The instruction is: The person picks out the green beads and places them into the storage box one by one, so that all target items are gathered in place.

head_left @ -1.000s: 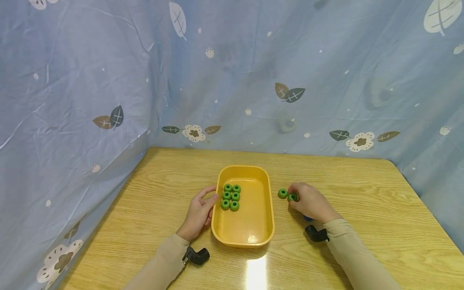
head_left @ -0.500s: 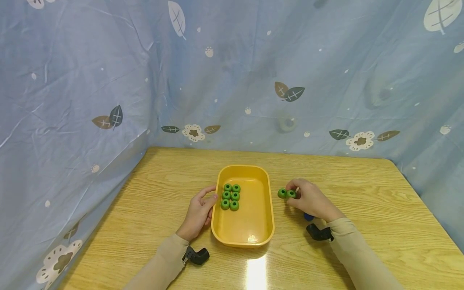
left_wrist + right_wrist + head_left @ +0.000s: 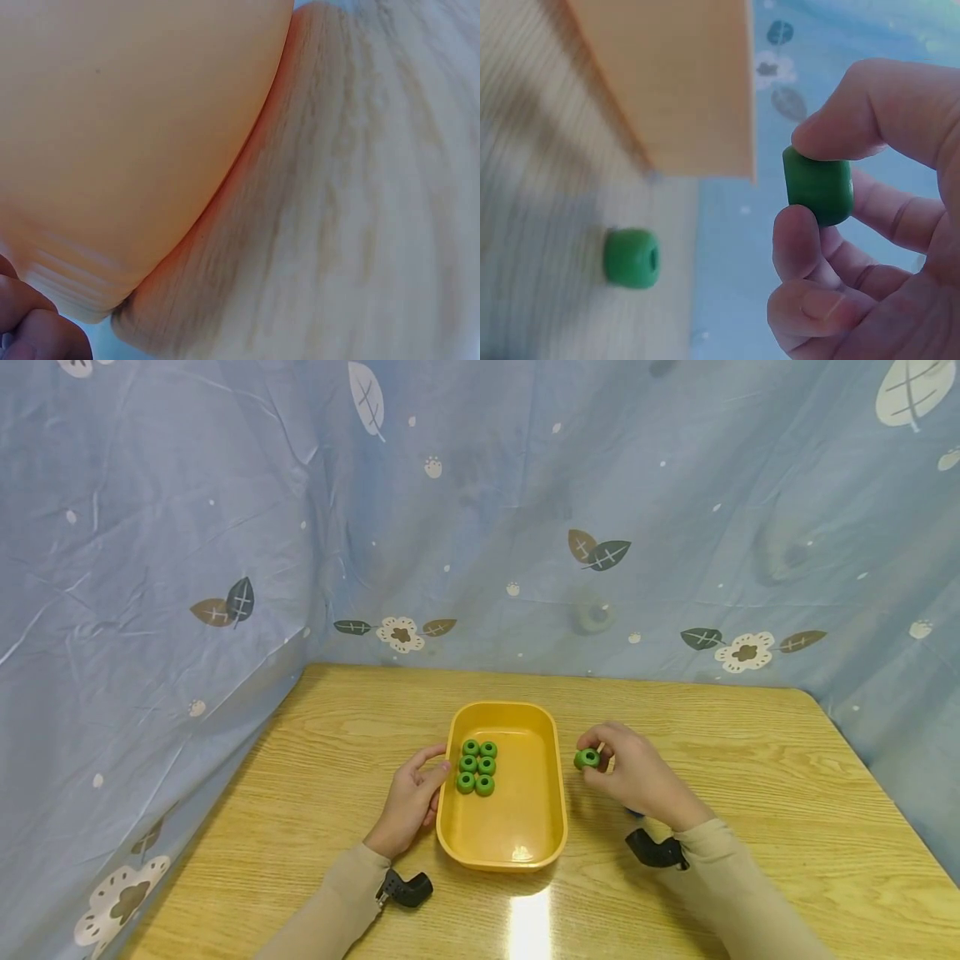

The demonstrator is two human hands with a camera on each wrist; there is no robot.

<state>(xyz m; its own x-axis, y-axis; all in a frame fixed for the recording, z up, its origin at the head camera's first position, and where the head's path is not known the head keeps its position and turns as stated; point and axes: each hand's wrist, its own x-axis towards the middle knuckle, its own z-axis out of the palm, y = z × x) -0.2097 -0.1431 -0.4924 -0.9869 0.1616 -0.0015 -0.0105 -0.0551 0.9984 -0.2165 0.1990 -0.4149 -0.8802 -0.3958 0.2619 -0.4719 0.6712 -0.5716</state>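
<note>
A green bead (image 3: 590, 757) with a hole through it is pinched between thumb and fingers of my right hand (image 3: 633, 774), just right of the yellow tray (image 3: 501, 858). The right wrist view shows this bead raised off the table, while a second green bead (image 3: 632, 258) rests on the wood below. In the head view the held bead overlaps that second one. My left hand (image 3: 408, 799) grips the tray's left side, thumb at the rim and fingers along the outer wall. Several green beads (image 3: 487, 766) stand in two columns at the tray's upper left.
Part of a blue object (image 3: 634, 812) shows beneath my right wrist, mostly covered. The wooden table (image 3: 757, 793) ends at a blue patterned curtain (image 3: 480, 527) at the back and left. Each wrist wears a black camera mount (image 3: 408, 889).
My right hand has picked up the right-hand one of two beads on the table and carried it left, over the other. The left hand and tray stay put.
</note>
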